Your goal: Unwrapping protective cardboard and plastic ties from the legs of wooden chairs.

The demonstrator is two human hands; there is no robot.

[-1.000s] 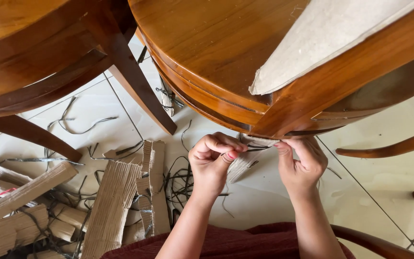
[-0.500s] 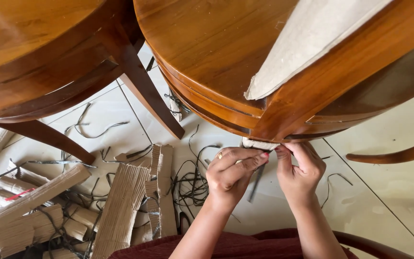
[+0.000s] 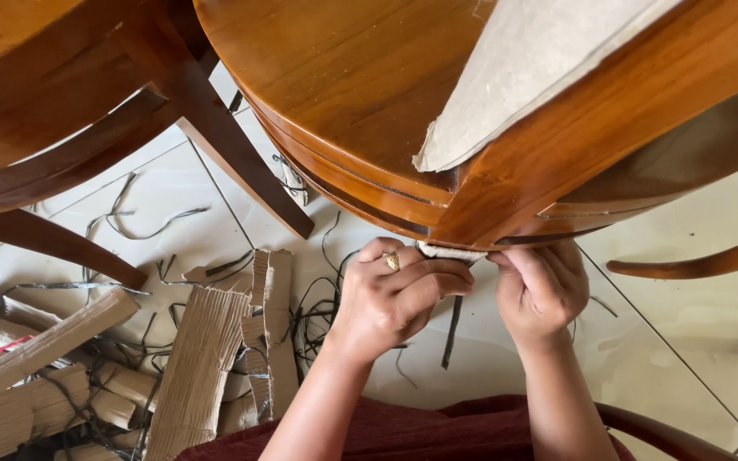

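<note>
Left hand (image 3: pixel 390 299) and right hand (image 3: pixel 540 290) both pinching a small strip of pale wrapping paper (image 3: pixel 450 253), fingers closed on its two ends, strip just under the edge of the round wooden table (image 3: pixel 335 102), corrugated cardboard pieces (image 3: pixel 207 358) on the tiled floor (image 3: pixel 694 316)

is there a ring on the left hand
Yes, a gold ring sits on a finger of the left hand, which pinches the cardboard strip under the wooden chair.

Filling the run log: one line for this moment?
left hand: pinching paper strip | right hand: pinching strip's other end | strip: under wooden chair leg | floor: cardboard pieces
</note>
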